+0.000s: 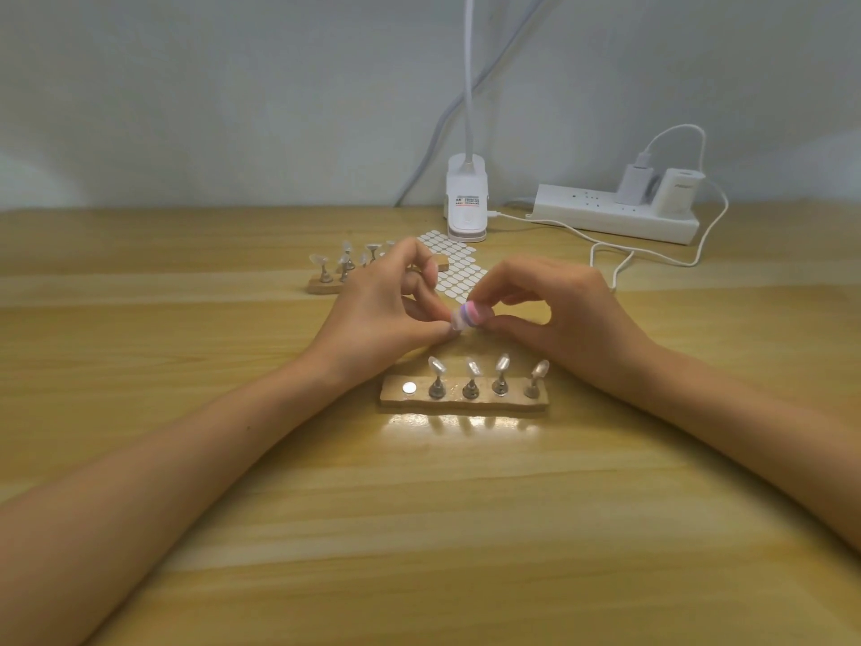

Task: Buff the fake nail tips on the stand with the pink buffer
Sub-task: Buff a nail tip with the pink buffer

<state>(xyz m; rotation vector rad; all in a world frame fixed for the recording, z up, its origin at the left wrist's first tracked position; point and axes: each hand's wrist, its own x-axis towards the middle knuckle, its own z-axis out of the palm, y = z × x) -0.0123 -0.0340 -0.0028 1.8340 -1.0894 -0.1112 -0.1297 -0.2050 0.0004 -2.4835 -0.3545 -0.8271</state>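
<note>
The pink buffer (474, 315) (a small block banded pink, lilac and white) is pinched in the fingertips of the right hand (559, 310), just behind the stand (466, 404) and its four mounted nail tips (474, 367). The left hand (377, 312) pinches a clear tip (455, 324) against the buffer's end.

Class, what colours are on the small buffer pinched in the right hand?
The buffer is pink with a lilac stripe; head view shows it.
</note>
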